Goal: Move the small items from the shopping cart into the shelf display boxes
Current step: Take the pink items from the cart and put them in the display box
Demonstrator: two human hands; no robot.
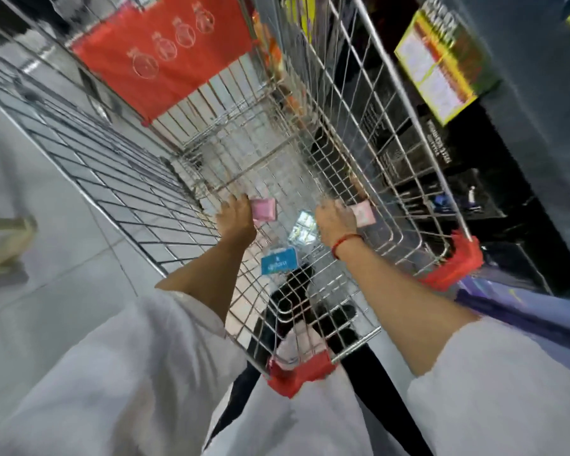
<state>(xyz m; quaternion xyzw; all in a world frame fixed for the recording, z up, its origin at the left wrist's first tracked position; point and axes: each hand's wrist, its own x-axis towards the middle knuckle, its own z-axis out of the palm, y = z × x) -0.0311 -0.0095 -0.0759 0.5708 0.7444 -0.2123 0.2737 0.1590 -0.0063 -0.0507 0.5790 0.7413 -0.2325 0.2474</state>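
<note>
Both my arms reach down into a wire shopping cart [389,153] with red corner guards. My left hand [236,215] is closed on a small pink packet [264,208] near the cart floor. My right hand [334,222], with a red thread at the wrist, grips another pink packet [363,213] by the cart's right wall. Between the hands lies a pale shiny packet [302,227]. A blue packet [278,260] lies closer to me on the cart floor.
A dark shelf unit [507,179] with a yellow-green box [441,64] stands right of the cart. A red panel [165,51] covers the cart's far end. Grey floor tiles [46,225] and another cart's wire side [96,153] lie to the left.
</note>
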